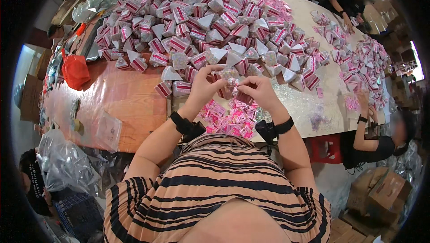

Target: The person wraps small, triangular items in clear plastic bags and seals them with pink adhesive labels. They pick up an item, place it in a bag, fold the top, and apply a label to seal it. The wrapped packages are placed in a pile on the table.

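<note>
Over the near edge of the table, my left hand (207,85) and my right hand (260,92) meet at a small clear plastic bag (230,77). Fingers and thumb of the left hand grip its left side. The right thumb and fingertips pinch it at the lower right. Something shiny and pinkish shows through the plastic, too small to make out. Just below my hands lies a heap of small pink cards (230,119). Beyond them rises a large pile of wedge-shaped white packets with pink bands (197,32), its near edge almost touching my fingers.
An orange-red plastic bag (75,70) sits on the table's left part, with a flat clear bag (108,131) nearer me. Another heap of packets (363,63) covers the right side. Several people work around the table, one close at right (376,142). Cardboard boxes (380,193) stand at lower right.
</note>
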The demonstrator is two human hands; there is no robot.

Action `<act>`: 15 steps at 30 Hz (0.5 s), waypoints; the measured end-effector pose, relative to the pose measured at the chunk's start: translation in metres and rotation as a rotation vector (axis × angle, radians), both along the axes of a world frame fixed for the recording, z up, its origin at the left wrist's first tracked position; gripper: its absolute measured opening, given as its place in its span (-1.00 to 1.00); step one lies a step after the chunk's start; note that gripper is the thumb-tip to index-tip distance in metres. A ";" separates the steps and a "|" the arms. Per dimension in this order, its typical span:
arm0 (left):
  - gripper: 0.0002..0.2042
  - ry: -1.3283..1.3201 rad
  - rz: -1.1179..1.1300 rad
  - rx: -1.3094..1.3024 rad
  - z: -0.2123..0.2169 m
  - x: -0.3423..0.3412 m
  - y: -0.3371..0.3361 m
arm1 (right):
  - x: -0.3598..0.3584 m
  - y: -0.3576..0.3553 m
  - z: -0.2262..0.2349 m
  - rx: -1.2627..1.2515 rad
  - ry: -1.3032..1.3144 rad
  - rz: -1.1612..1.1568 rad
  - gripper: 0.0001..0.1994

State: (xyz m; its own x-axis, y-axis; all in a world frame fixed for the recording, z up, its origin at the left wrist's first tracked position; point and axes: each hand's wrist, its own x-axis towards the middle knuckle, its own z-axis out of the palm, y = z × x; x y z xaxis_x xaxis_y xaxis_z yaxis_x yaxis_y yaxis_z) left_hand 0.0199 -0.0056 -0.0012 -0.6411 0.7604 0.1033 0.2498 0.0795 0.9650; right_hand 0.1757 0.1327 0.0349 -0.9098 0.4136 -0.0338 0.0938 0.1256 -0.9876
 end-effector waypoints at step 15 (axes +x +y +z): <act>-0.58 0.138 -0.196 -0.118 -0.049 0.000 0.007 | 0.005 0.012 -0.086 -0.158 -0.094 0.067 -0.83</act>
State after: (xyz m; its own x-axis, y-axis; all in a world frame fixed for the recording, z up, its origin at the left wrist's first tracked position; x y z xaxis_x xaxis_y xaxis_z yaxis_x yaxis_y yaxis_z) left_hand 0.0198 0.0011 -0.0501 -0.4664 0.8807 0.0826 0.4002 0.1268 0.9076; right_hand 0.1803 0.1446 -0.0508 -0.9249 0.3350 -0.1796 0.1830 -0.0215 -0.9829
